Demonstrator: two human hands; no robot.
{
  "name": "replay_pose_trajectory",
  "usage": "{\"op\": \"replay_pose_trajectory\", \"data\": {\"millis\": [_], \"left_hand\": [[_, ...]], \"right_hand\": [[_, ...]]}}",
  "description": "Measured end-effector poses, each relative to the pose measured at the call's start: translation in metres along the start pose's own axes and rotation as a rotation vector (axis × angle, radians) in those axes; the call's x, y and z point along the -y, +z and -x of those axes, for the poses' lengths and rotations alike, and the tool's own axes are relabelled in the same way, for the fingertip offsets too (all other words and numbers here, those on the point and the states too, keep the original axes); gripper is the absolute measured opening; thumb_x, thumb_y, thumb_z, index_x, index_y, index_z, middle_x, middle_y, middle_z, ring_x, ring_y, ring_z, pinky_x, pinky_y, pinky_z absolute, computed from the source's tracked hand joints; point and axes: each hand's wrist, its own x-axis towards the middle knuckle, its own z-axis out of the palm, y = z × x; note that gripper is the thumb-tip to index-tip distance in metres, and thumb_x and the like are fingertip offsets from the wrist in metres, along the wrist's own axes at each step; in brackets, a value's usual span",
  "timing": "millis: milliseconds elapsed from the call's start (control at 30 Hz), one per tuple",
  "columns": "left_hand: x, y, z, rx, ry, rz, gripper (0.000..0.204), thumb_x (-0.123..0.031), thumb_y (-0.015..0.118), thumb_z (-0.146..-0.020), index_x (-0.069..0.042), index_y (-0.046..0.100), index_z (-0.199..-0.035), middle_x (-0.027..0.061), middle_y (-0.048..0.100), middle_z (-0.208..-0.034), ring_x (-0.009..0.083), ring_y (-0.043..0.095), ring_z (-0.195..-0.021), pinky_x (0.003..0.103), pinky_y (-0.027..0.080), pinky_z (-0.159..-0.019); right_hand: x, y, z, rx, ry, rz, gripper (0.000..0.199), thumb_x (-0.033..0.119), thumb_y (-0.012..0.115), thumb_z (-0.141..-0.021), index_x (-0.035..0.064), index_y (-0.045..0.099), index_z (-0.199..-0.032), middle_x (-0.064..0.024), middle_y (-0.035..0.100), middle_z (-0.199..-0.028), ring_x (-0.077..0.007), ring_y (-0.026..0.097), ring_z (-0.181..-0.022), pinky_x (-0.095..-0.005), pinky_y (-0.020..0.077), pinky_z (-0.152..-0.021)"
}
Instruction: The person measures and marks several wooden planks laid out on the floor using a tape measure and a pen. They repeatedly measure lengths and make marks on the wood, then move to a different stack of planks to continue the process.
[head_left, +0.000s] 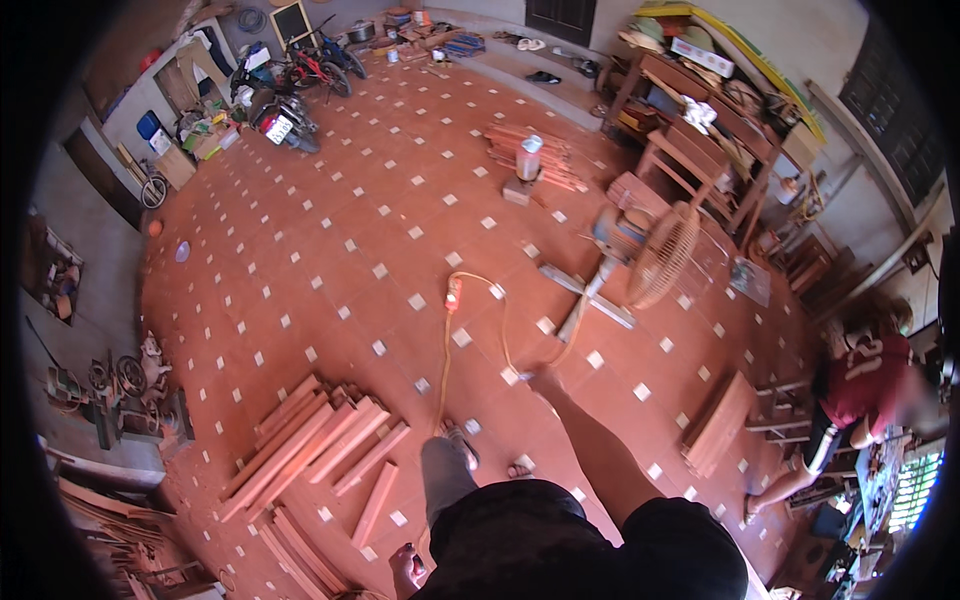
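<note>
My right arm stretches forward over the tiled floor. The small, slightly blurred right hand (541, 381) is closed on a yellow power cord (508, 335). One stretch of this cord runs to a red and white socket block (453, 294) on the floor; another leads toward the base of a standing fan (662, 258). Beyond my hand lie the fan's crossed grey feet (590, 297). Low in the view, my left hand (406, 571) is beside my body with fingers curled round something small and dark that I cannot make out.
Stacked reddish wooden beams (310, 440) lie at left. More planks (535, 155) and a clear container (529, 158) are farther off. A person in a maroon shirt (868, 380) bends over a bench at right, near a board stack (718, 425). A motorbike (283, 120) stands far left.
</note>
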Motion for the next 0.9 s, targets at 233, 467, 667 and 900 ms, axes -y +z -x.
{"op": "replay_pose_trajectory", "data": {"millis": [233, 467, 667, 900], "left_hand": [[-0.269, -0.066, -0.206, -0.186, 0.135, -0.092, 0.027, -0.018, 0.076, -0.091, -0.007, 0.073, -0.116, 0.004, 0.07, -0.086, 0.0175, 0.062, -0.071, 0.042, 0.051, -0.052], [-0.732, -0.006, -0.332, 0.152, 0.792, -0.069, 0.024, -0.021, 0.068, -0.1, 0.001, 0.075, -0.105, 0.0017, 0.072, -0.087, 0.0083, 0.063, -0.081, 0.03, 0.051, -0.075], [-1.068, 0.163, -0.366, 0.58, 0.845, 0.134, 0.021, -0.016, 0.065, -0.102, 0.001, 0.072, -0.111, 0.0017, 0.072, -0.094, 0.0089, 0.066, -0.085, 0.024, 0.054, -0.079], [-1.308, 0.248, -0.41, 0.502, 0.653, 0.244, 0.019, -0.018, 0.06, -0.103, -0.007, 0.066, -0.117, 0.0052, 0.069, -0.112, 0.015, 0.067, -0.101, 0.032, 0.056, -0.08]], "right_hand": [[0.352, 0.063, -0.207, 0.048, -0.426, -0.229, 0.014, 0.018, 0.068, -0.085, 0.0099, 0.075, -0.095, -0.0121, 0.076, -0.098, -0.0239, 0.073, -0.09, -0.0373, 0.0566, -0.078], [0.515, 0.088, -0.322, 0.303, -0.394, -0.268, 0.044, 0.037, 0.079, -0.088, 0.0059, 0.071, -0.119, -0.0092, 0.075, -0.098, -0.0191, 0.07, -0.096, -0.0352, 0.0559, -0.085], [0.63, 0.1, -0.52, 0.361, -0.451, -0.619, 0.062, 0.049, 0.076, -0.09, 0.0006, 0.066, -0.126, -0.012, 0.075, -0.104, -0.0174, 0.07, -0.098, -0.0349, 0.0559, -0.085], [0.781, -0.002, -0.742, 0.583, -0.447, -0.384, 0.05, 0.048, 0.078, -0.084, 0.0059, 0.076, -0.11, -0.0139, 0.074, -0.103, -0.0237, 0.07, -0.094, -0.0347, 0.0552, -0.083]]}}
